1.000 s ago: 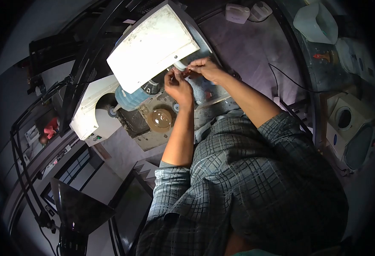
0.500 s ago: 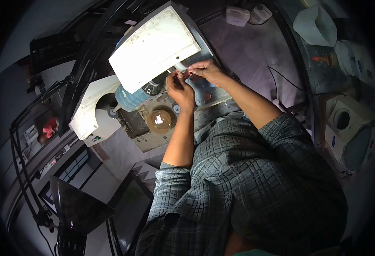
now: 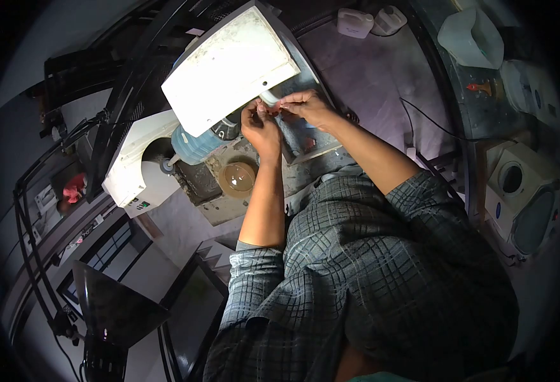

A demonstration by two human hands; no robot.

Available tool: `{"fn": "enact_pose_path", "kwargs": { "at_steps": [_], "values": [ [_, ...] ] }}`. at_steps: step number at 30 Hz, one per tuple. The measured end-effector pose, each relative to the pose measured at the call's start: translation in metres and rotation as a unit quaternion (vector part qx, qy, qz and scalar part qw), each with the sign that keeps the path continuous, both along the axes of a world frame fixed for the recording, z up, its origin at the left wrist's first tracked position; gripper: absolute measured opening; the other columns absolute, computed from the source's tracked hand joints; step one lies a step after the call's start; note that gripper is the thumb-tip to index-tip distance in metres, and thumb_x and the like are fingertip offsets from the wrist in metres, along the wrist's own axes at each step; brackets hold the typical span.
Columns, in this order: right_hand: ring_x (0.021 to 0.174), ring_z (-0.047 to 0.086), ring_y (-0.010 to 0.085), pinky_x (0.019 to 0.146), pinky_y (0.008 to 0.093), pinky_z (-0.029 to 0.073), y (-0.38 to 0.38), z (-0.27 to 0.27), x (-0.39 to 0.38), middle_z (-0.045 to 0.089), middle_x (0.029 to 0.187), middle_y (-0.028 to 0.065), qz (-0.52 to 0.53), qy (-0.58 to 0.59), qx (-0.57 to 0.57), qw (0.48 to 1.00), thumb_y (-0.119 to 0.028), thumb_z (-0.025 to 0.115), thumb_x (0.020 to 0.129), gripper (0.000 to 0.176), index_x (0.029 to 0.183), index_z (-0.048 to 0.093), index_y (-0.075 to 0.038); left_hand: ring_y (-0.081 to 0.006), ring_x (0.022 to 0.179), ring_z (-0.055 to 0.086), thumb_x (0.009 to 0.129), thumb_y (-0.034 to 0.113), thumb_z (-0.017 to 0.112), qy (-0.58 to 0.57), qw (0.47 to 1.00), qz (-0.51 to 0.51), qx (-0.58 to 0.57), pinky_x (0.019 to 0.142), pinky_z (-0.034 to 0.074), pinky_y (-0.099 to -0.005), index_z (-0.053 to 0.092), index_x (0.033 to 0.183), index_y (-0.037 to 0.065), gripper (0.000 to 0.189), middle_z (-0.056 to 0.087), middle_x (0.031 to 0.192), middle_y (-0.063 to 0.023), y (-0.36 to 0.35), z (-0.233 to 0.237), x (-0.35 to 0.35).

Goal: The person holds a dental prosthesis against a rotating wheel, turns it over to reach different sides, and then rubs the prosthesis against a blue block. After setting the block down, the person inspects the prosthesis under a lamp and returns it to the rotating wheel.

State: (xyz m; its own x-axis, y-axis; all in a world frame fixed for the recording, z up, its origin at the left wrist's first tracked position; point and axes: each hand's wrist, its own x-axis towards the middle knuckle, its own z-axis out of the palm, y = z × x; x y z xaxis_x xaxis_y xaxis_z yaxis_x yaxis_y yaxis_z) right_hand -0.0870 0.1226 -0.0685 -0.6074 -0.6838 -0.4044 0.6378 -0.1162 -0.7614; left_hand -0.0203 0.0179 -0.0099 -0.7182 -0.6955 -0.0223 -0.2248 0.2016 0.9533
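My left hand and my right hand meet just under the front edge of a white machine housing. Fingers of both are pinched around a small pinkish-red piece, mostly hidden by the fingertips; I cannot tell its kind. It sits right at the rim of a pale round wheel that shows below the housing. Left of my left wrist, a round brown bowl holds liquid with light glinting on it.
A second white machine with a shaft stands at left, beside a ribbed blue container. A black lamp shade is at lower left. White jugs stand at the back, and a beige machine at right.
My left hand has shifted slightly left and up, its forearm now covering a small grey disc seen before. My right hand has hardly moved.
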Motion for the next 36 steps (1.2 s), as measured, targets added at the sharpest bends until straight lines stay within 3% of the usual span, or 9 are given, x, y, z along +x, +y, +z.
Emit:
{"fn": "enact_pose_path", "kwargs": {
  "at_steps": [6, 8, 12, 14, 17, 20, 27, 32, 36],
  "values": [
    [0.084, 0.063, 0.0119, 0.071, 0.0245, 0.055, -0.003, 0.011, -0.007, 0.066, 0.096, 0.0073, -0.003, -0.056, 0.058, 0.997, -0.005, 0.059, 0.087, 0.018, 0.103, 0.063, 0.003, -0.0145, 0.068, 0.060, 0.092, 0.009, 0.055, 0.028, 0.994, 0.039, 0.100, 0.063, 0.051, -0.0291, 0.055, 0.088, -0.008, 0.017, 0.062, 0.076, -0.0116, 0.000, -0.002, -0.006],
    [0.085, 0.063, 0.0122, 0.070, 0.0249, 0.055, -0.005, -0.001, -0.007, 0.066, 0.096, 0.0074, 0.002, -0.077, 0.045, 0.996, -0.006, 0.059, 0.088, 0.018, 0.103, 0.063, 0.003, -0.0146, 0.066, 0.060, 0.092, 0.010, 0.055, -0.001, 0.998, 0.048, 0.030, 0.061, 0.051, -0.0305, 0.055, 0.086, -0.008, 0.019, 0.062, 0.077, -0.0126, -0.005, -0.013, -0.005],
    [0.088, 0.062, 0.0134, 0.069, 0.0262, 0.056, -0.001, -0.004, -0.002, 0.066, 0.098, 0.0087, 0.009, -0.016, 0.035, 0.999, -0.007, 0.059, 0.087, 0.020, 0.104, 0.063, 0.003, -0.0144, 0.068, 0.060, 0.092, 0.010, 0.054, 0.033, 0.995, 0.050, 0.077, 0.064, 0.051, -0.0293, 0.054, 0.088, -0.008, 0.019, 0.061, 0.080, -0.0124, 0.007, 0.003, -0.001],
    [0.089, 0.062, 0.0135, 0.070, 0.0267, 0.056, 0.003, 0.000, 0.000, 0.066, 0.098, 0.0090, 0.008, 0.001, 0.013, 1.000, -0.006, 0.059, 0.087, 0.020, 0.105, 0.062, 0.003, -0.0140, 0.074, 0.060, 0.093, 0.009, 0.053, 0.034, 0.999, 0.014, 0.018, 0.068, 0.049, -0.0273, 0.053, 0.093, -0.007, 0.017, 0.061, 0.085, -0.0118, 0.012, 0.009, 0.006],
    [0.089, 0.062, 0.0138, 0.073, 0.0275, 0.057, 0.005, -0.004, 0.004, 0.066, 0.098, 0.0090, -0.002, -0.010, -0.038, 0.999, -0.005, 0.059, 0.087, 0.020, 0.105, 0.062, 0.002, -0.0138, 0.072, 0.059, 0.093, 0.007, 0.051, 0.044, 0.998, 0.001, -0.050, 0.065, 0.050, -0.0268, 0.051, 0.094, -0.006, 0.014, 0.057, 0.085, -0.0110, 0.016, 0.008, 0.013],
    [0.089, 0.063, 0.0148, 0.074, 0.0286, 0.058, 0.005, -0.001, 0.003, 0.066, 0.098, 0.0082, -0.002, -0.020, -0.029, 0.999, -0.003, 0.059, 0.086, 0.019, 0.105, 0.063, 0.001, -0.0137, 0.077, 0.059, 0.093, 0.006, 0.051, 0.025, 0.998, -0.001, -0.053, 0.072, 0.048, -0.0258, 0.052, 0.098, -0.005, 0.012, 0.060, 0.088, -0.0103, 0.019, 0.015, 0.013],
    [0.089, 0.063, 0.0154, 0.072, 0.0304, 0.058, 0.002, -0.001, 0.003, 0.066, 0.098, 0.0084, 0.008, -0.003, -0.047, 0.999, -0.003, 0.059, 0.087, 0.018, 0.103, 0.063, 0.002, -0.0134, 0.076, 0.058, 0.093, 0.005, 0.050, 0.017, 0.996, -0.006, -0.084, 0.070, 0.048, -0.0257, 0.053, 0.098, -0.005, 0.012, 0.060, 0.084, -0.0101, 0.006, 0.001, 0.015],
    [0.088, 0.063, 0.0157, 0.072, 0.0309, 0.058, 0.002, 0.006, 0.002, 0.066, 0.099, 0.0097, 0.015, -0.009, -0.036, 0.999, -0.004, 0.058, 0.088, 0.018, 0.104, 0.063, 0.002, -0.0113, 0.067, 0.055, 0.092, 0.007, 0.054, 0.032, 0.997, 0.034, 0.054, 0.063, 0.047, -0.0256, 0.054, 0.088, -0.004, 0.012, 0.056, 0.074, -0.0067, 0.000, 0.002, 0.009],
    [0.091, 0.063, 0.0168, 0.070, 0.0316, 0.059, 0.001, 0.008, -0.002, 0.065, 0.101, 0.0110, 0.021, -0.031, -0.005, 0.999, -0.006, 0.058, 0.088, 0.020, 0.107, 0.063, 0.001, -0.0158, 0.072, 0.061, 0.092, 0.006, 0.052, 0.004, 0.992, 0.027, 0.125, 0.068, 0.053, -0.0313, 0.056, 0.095, -0.006, 0.014, 0.061, 0.083, -0.0108, -0.008, -0.003, 0.005]
  ]
}}
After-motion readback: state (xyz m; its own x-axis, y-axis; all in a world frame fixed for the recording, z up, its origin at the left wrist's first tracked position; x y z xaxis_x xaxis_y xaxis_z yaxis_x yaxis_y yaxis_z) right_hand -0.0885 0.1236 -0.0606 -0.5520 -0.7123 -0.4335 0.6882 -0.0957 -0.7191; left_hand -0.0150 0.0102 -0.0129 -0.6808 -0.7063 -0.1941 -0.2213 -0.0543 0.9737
